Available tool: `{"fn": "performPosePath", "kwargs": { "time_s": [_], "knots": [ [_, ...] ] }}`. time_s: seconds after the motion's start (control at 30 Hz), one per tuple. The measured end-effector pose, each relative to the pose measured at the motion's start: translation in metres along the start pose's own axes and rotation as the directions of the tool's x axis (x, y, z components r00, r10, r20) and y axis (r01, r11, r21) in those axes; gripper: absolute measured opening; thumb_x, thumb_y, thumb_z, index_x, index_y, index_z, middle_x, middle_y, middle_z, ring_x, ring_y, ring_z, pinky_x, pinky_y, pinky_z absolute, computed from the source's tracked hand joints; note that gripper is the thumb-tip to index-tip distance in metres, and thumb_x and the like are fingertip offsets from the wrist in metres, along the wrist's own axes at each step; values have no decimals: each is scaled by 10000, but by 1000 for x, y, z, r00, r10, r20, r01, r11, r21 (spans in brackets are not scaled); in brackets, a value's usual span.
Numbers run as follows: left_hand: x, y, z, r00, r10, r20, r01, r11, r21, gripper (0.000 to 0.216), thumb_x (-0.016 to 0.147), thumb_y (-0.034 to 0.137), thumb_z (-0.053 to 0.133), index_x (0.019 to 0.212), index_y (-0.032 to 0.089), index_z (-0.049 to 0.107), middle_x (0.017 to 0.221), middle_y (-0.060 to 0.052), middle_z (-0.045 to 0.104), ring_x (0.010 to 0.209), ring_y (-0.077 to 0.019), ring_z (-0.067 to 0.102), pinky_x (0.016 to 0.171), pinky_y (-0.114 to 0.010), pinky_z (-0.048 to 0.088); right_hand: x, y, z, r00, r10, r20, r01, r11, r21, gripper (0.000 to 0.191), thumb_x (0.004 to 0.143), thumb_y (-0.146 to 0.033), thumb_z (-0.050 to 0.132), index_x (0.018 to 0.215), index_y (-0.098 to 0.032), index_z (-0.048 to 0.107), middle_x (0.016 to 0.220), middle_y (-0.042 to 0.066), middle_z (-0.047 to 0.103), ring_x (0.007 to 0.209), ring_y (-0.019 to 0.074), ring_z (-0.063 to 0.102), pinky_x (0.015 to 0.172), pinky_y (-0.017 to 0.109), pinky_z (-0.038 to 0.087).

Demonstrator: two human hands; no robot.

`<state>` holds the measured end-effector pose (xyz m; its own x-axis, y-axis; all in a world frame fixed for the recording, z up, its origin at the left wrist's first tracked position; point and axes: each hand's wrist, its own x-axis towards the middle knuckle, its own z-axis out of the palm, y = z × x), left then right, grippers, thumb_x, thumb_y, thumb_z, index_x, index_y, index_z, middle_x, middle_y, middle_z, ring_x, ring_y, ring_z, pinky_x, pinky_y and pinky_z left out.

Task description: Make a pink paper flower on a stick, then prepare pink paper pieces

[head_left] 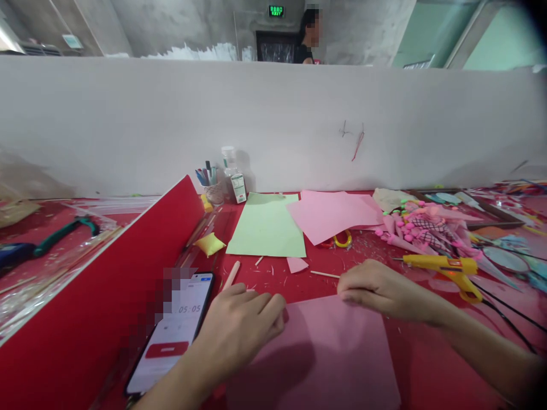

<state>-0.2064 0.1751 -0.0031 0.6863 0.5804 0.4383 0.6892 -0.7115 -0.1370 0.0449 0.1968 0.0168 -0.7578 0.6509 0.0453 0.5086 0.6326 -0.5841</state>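
A sheet of pink paper [342, 353] lies in front of me on the red tabletop. My left hand [245, 319] has its fingers curled at the sheet's far left corner; the fingertips are partly hidden. Just beyond its knuckles a flat wooden stick [232, 275] sticks out, and I cannot tell whether the hand touches it. With thumb and fingers closed, my right hand [371, 287] grips the far edge of the pink paper near its right corner. A thin pale stick [325, 274] ends beside the right knuckles, apparently on the table.
Left stands a phone with a timer [171, 336] beside a red divider [141, 262]. Beyond lie green paper [269, 225], more pink paper [335, 213] and a yellow packet [210, 245]. At right are a yellow glue gun [453, 267] with cords and a pink bundle [431, 228].
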Motion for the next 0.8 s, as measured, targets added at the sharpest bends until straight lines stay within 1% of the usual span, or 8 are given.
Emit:
{"fn": "performPosePath", "kwargs": {
  "time_s": [0.1, 0.33, 0.43, 0.53, 0.6, 0.67, 0.73, 0.8],
  "knots": [
    [-10, -8, 0, 999, 8, 32, -10, 999, 37, 224, 758, 107, 385, 553, 187, 427, 417, 63, 453, 392, -88, 365, 480, -280, 193, -8, 5, -4, 999, 35, 5, -35, 999, 18, 323, 870, -335, 336, 669, -155, 514, 563, -23, 472, 520, 74, 419, 518, 185, 287],
    [-23, -33, -6, 981, 101, 165, -114, 991, 75, 251, 781, 119, 347, 573, 192, 466, 417, 53, 482, 390, -102, 384, 486, -270, 225, -23, 9, -5, 994, 105, -15, -106, 994, -37, 312, 863, -335, 357, 668, -157, 522, 579, -10, 498, 552, 90, 448, 540, 197, 302],
    [-23, -45, -11, 983, 64, 174, -85, 989, 117, 273, 797, 153, 335, 573, 194, 486, 430, 42, 491, 409, -106, 402, 495, -259, 255, -24, 7, -5, 993, 114, -22, -115, 992, -44, 325, 866, -339, 345, 675, -158, 536, 582, -2, 515, 551, 96, 461, 538, 200, 312],
    [-19, -51, -14, 986, -69, 152, 46, 988, 145, 268, 823, 193, 317, 672, 195, 538, 537, 16, 542, 483, -120, 458, 527, -250, 300, -20, 6, -5, 994, 99, -40, -100, 994, -47, 329, 866, -347, 339, 701, -160, 554, 626, 14, 554, 586, 106, 489, 562, 206, 332],
    [-15, -49, -16, 977, -171, 124, 159, 982, 103, 238, 836, 247, 326, 877, 197, 555, 741, -22, 600, 637, -146, 526, 589, -250, 345, -17, 7, -4, 995, 82, -50, -84, 995, -55, 327, 864, -348, 343, 708, -159, 559, 637, 19, 565, 595, 108, 496, 567, 208, 337],
    [-11, -42, -16, 970, -180, 165, 186, 982, -25, 271, 830, 325, 371, 1029, 209, 512, 897, -41, 600, 767, -163, 544, 639, -246, 370, -14, 9, -3, 996, 64, -61, -67, 996, -61, 315, 864, -338, 348, 714, -158, 558, 643, 17, 568, 598, 104, 496, 568, 205, 338],
    [-8, -33, -16, 955, -100, 281, 152, 974, -169, 255, 823, 369, 390, 942, 217, 556, 800, -19, 618, 702, -148, 553, 594, -224, 365, -11, 10, -3, 997, 37, -71, -42, 997, -68, 304, 870, -317, 343, 723, -157, 556, 645, 12, 564, 596, 96, 491, 566, 199, 336],
    [-7, -24, -15, 925, -65, 375, 162, 959, -232, 308, 845, 347, 349, 715, 193, 583, 598, 0, 590, 556, -126, 525, 511, -214, 319, -8, 9, -2, 996, 9, -93, -21, 991, -129, 296, 872, -293, 337, 731, -157, 560, 643, 11, 555, 601, 97, 479, 572, 206, 329]
  ]
}}
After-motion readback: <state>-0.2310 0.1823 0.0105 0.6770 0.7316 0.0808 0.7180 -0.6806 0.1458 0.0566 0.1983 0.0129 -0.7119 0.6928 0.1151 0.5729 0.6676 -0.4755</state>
